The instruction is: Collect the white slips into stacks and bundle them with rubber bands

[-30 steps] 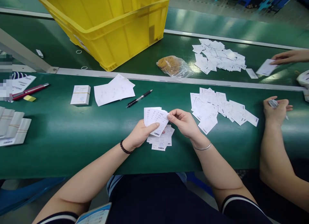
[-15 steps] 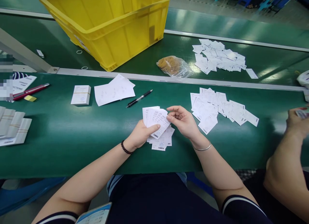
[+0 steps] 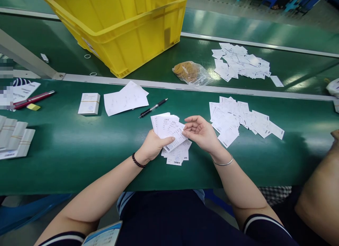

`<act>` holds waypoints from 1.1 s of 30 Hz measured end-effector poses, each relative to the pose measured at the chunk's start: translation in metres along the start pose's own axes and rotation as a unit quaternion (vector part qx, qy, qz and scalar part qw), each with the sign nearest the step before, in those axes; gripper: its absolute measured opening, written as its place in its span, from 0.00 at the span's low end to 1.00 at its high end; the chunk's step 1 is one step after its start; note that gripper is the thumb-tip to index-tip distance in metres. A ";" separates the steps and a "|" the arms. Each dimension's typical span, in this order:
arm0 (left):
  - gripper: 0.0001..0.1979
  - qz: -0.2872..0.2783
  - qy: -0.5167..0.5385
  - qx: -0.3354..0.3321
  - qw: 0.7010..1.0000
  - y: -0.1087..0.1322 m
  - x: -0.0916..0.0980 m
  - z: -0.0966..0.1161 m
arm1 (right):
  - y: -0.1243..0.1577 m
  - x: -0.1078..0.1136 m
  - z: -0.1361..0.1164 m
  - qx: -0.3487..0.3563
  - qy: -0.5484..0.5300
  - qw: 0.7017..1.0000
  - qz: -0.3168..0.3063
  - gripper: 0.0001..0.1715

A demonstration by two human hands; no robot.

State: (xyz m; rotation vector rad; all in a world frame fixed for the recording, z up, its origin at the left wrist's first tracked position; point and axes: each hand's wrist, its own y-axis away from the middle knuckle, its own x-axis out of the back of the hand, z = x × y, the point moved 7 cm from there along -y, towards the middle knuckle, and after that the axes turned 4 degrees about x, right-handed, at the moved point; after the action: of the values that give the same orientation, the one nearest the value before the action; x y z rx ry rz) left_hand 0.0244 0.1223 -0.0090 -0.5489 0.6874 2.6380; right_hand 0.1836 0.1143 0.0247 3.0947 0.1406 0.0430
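Between pen [image 3: 153, 108] and near bench edge [image 3: 169, 186], left fingers [image 3: 166, 141] hold fanned cards [image 3: 165, 125]

White printed cards [image 3: 167, 127] in an uneven fan over a small similar pile [image 3: 176, 157]

Bright light; glare on green table [image 3: 111, 143]; shadow beside yellow crate [image 3: 137, 45]; left edge partly pixelated.

Right fingers [image 3: 191, 133] perhaps against paper cards [image 3: 168, 129]
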 end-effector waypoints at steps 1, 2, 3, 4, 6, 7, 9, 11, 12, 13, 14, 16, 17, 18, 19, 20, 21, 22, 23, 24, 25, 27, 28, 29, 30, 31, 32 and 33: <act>0.24 0.000 -0.003 -0.002 1.000 0.000 0.000 0.001 | 0.000 0.000 -0.001 0.003 -0.001 1.000 -0.001 0.25; 0.24 0.001 -0.005 -0.005 1.000 0.000 0.000 0.001 | 0.000 0.000 -0.001 0.006 -0.003 1.000 -0.002 0.25; 0.24 0.001 -0.006 -0.007 1.000 0.000 0.001 0.002 | 0.000 -0.001 -0.001 0.006 -0.006 1.000 -0.003 0.27; 0.25 0.000 -0.007 -0.008 1.000 0.000 0.001 0.002 | 0.000 -0.001 -0.001 0.003 -0.008 1.000 -0.005 0.28; 0.25 -0.008 -0.008 -0.006 1.000 0.001 0.000 0.001 | -0.001 -0.002 0.001 -0.004 -0.013 1.000 -0.006 0.30; 0.25 -0.014 -0.008 -0.003 1.000 0.001 -0.001 0.001 | -0.001 -0.002 0.001 -0.009 -0.013 1.000 -0.005 0.30; 0.25 -0.021 -0.004 0.005 1.000 0.000 -0.001 0.001 | -0.001 -0.001 0.002 -0.021 -0.007 1.000 -0.004 0.28; 0.22 -0.004 0.006 0.000 1.000 -0.001 0.003 0.005 | -0.001 0.000 0.005 -0.048 0.008 0.999 -0.017 0.26; 0.22 0.014 0.009 -0.009 1.000 -0.001 0.006 0.009 | -0.001 0.000 0.007 -0.065 0.020 0.997 -0.028 0.24; 0.21 0.035 0.009 -0.021 0.999 -0.002 0.010 0.013 | 0.000 0.000 0.008 -0.082 0.035 0.995 -0.040 0.22; 0.21 0.055 0.005 -0.033 0.998 -0.003 0.014 0.016 | 0.000 0.000 0.010 -0.097 0.053 0.992 -0.051 0.20; 0.21 0.078 -0.019 -0.050 0.996 -0.004 0.019 0.022 | 0.002 0.000 0.014 -0.122 0.097 0.985 -0.071 0.16; 0.21 0.081 -0.035 -0.056 0.995 -0.004 0.021 0.024 | 0.003 0.000 0.015 -0.126 0.122 0.981 -0.079 0.14; 0.21 0.081 -0.050 -0.062 0.994 -0.004 0.021 0.026 | 0.003 0.000 0.016 -0.127 0.150 0.977 -0.085 0.13; 0.20 0.080 -0.062 -0.069 0.992 -0.004 0.022 0.027 | 0.004 -0.001 0.017 -0.125 0.183 0.971 -0.091 0.11; 0.20 0.080 -0.069 -0.078 0.991 -0.004 0.022 0.028 | 0.004 -0.001 0.017 -0.119 0.219 0.964 -0.093 0.09; 0.20 0.079 -0.073 -0.085 0.991 -0.003 0.022 0.029 | 0.003 -0.001 0.017 -0.111 0.256 0.956 -0.094 0.08; 0.20 0.078 -0.073 -0.087 0.990 -0.003 0.022 0.030 | 0.003 -0.001 0.017 -0.102 0.293 0.946 -0.094 0.07; 0.20 0.076 -0.069 -0.085 0.991 -0.003 0.021 0.030 | 0.001 -0.001 0.017 -0.090 0.328 0.936 -0.091 0.06; 0.20 0.071 -0.062 -0.078 0.993 -0.002 0.020 0.030 | 0.000 0.000 0.016 -0.073 0.359 0.927 -0.084 0.07; 0.20 0.064 -0.055 -0.065 0.994 -0.002 0.018 0.028 | -0.001 0.000 0.013 -0.050 0.382 0.920 -0.072 0.08; 0.20 0.041 -0.041 -0.028 0.998 -0.001 0.013 0.022 | -0.004 0.003 0.005 0.002 0.391 0.920 -0.032 0.08; 0.20 0.026 -0.037 -0.007 0.999 0.000 0.009 0.018 | -0.004 0.004 0.001 0.023 0.372 0.928 -0.010 0.06; 0.20 0.009 -0.034 0.013 0.999 0.000 0.005 0.013 | -0.004 0.005 -0.002 0.035 0.339 0.940 0.007 0.05; 0.19 -0.007 -0.033 0.030 0.999 0.001 0.002 0.008 | -0.004 0.006 -0.004 0.039 0.296 0.954 0.017 0.08; 0.18 -0.022 -0.034 0.043 0.998 0.003 -0.002 0.003 | -0.003 0.005 -0.004 0.038 0.250 0.967 0.023 0.12; 0.18 -0.035 -0.036 0.051 0.997 0.003 -0.004 -0.001 | -0.002 0.005 -0.004 0.032 0.207 0.978 0.025 0.16; 0.18 -0.045 -0.039 0.057 0.997 0.004 -0.006 -0.005 | -0.001 0.004 -0.003 0.025 0.169 0.985 0.023 0.18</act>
State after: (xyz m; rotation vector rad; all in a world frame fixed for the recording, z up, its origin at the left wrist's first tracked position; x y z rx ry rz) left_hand 0.0294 0.1146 -0.0088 -0.4321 0.7650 2.5051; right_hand 0.1871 0.1162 0.0277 3.1115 0.0828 0.5754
